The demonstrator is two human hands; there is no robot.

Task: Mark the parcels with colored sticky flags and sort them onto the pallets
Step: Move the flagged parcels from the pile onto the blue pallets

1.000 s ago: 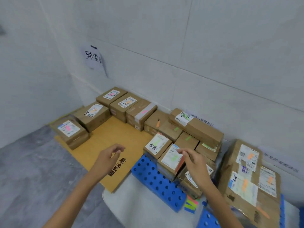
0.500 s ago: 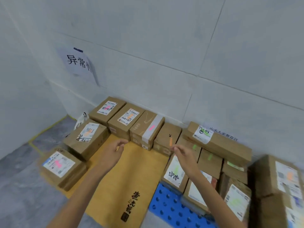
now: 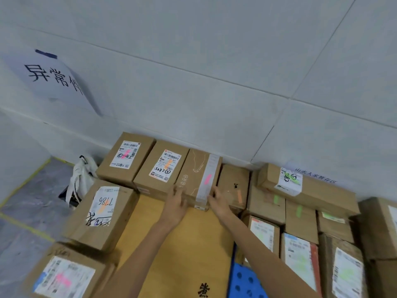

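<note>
A long brown parcel [image 3: 193,175] with a white tape strip and a pink flag [image 3: 208,179] lies against the wall on the tan cardboard sheet [image 3: 182,244]. My left hand [image 3: 176,203] grips its near left corner. At the near right corner, by the tape, my right hand [image 3: 218,202] holds the same end. To its left sit two labelled parcels [image 3: 161,166] with pink and orange flags. A small box [image 3: 234,183] with an orange flag touches its right side. Parcels with green flags [image 3: 300,214] crowd the blue pallet [image 3: 242,280] on the right.
Two more parcels [image 3: 103,211] stand at the sheet's left edge, one behind the other. A white bag [image 3: 81,179] leans in the corner. A paper sign [image 3: 53,78] hangs on the wall. Yellow tape [image 3: 25,181] marks the grey floor at left.
Both hands have moved forward from mid-air to the near end of the pink-flagged parcel and taken hold of it. My head has come closer to the wall.
</note>
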